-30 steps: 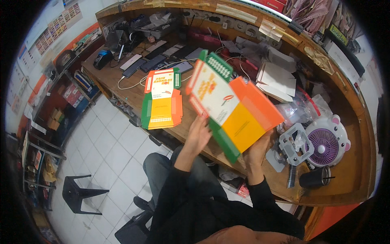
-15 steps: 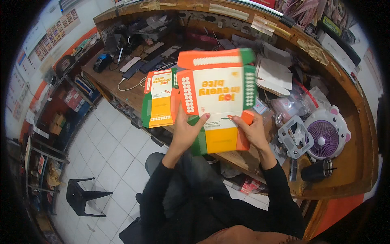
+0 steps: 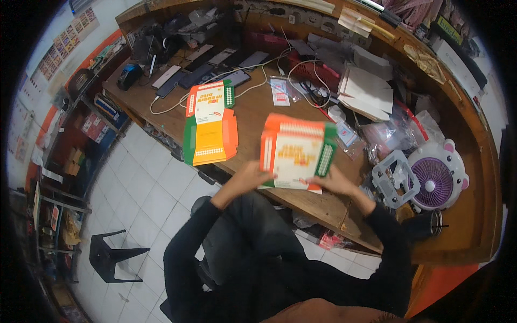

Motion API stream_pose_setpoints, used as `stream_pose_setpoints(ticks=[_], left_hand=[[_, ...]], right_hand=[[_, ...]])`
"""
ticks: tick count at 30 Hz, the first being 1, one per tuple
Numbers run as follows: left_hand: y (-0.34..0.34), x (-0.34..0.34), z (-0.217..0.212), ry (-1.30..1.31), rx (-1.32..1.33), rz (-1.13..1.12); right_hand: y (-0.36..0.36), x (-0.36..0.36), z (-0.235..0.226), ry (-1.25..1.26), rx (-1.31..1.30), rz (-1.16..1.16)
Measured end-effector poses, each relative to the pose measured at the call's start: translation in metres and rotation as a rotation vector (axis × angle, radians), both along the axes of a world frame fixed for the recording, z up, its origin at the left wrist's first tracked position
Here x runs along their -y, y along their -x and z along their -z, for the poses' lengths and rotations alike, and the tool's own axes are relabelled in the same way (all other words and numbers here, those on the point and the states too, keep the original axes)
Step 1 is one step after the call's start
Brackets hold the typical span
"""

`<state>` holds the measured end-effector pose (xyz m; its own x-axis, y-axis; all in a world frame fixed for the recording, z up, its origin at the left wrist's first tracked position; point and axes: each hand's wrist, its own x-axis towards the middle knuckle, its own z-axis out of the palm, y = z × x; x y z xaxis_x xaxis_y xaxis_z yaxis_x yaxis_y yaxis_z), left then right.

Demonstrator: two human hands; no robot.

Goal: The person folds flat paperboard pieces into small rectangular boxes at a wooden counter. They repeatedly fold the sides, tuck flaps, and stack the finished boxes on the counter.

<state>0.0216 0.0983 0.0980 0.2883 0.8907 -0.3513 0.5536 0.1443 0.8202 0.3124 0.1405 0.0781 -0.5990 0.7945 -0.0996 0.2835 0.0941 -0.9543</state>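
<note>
Between my two hands is an orange, green and cream cardboard box blank point(image 3: 295, 156), tilted above the front of the desk and slightly smeared by motion. My left hand point(image 3: 249, 179) grips its lower left edge, thumb on the printed face. At the lower right edge, my right hand point(image 3: 336, 182) pinches it the same way. The blank's lower part is folded back or turned out of sight. A second, similar flat box blank point(image 3: 209, 129) lies on the desk to the left, its yellow panel and side flaps spread out.
The wooden desk point(image 3: 253, 129) holds several phones point(image 3: 200, 75) with white cables at the back left. Stacked papers point(image 3: 366, 92) lie at the back right. Farther right are a grey plastic frame point(image 3: 396, 180), a white and purple fan point(image 3: 430, 185) and a dark tumbler point(image 3: 423, 223). A black stool point(image 3: 107, 257) is on the tiled floor.
The held blank has come lower, and its yellow panel has gone from sight. My hands have lowered with it and moved slightly. The other blank still lies on the desk.
</note>
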Motion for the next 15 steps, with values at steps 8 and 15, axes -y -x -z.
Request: stream_pose_setpoints(ticks=[8,15], left_hand=[[0.027,-0.014,0.052,-0.862,-0.184,0.438],[0.020,-0.005,0.021,-0.358,-0.097,0.090]], right_hand=[[-0.016,0.008,0.038,-1.030,0.126,-0.290],[0.001,0.006,-0.009,-0.145,0.216,0.026]])
